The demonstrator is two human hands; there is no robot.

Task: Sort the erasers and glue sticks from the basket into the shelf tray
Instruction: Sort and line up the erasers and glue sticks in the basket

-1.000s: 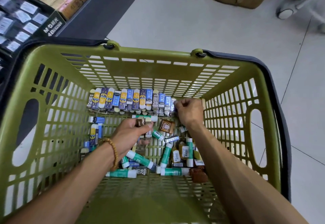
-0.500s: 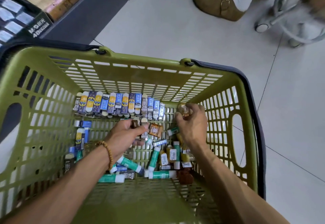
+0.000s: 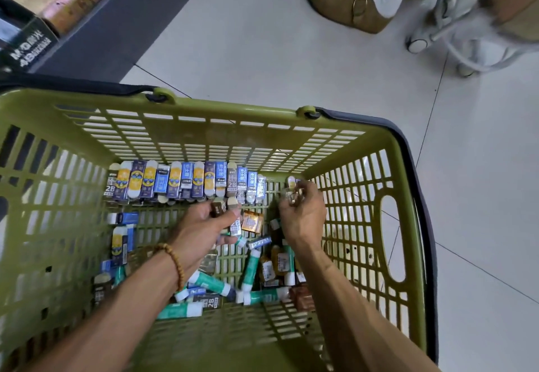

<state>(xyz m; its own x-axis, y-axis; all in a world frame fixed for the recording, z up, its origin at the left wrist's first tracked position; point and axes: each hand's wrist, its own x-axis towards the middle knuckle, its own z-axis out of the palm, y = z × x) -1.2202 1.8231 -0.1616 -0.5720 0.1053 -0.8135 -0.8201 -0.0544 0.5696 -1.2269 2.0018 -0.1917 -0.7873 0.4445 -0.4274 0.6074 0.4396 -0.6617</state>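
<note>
Both of my hands are inside a green plastic basket (image 3: 204, 135). A row of sleeved erasers (image 3: 186, 180) stands lined up along its far wall. Loose erasers and green glue sticks (image 3: 210, 281) lie scattered over the bottom. My left hand (image 3: 204, 228) grips a few erasers (image 3: 230, 211), a brown one and a 2B one among them, just in front of the row. My right hand (image 3: 303, 214) pinches a small eraser (image 3: 291, 189) near the far right corner. An orange square eraser (image 3: 252, 221) lies between the two hands.
The basket stands on a pale tiled floor (image 3: 262, 59). A shelf with boxed stationery (image 3: 32, 21) is at the upper left. A person's tan boot (image 3: 347, 1) and a white wheeled frame (image 3: 455, 39) stand beyond the basket at the upper right.
The view has tilted, so the basket sits lower in frame. My right hand drew back from the row's right end and lifted a small eraser. My left hand stayed put with its erasers.
</note>
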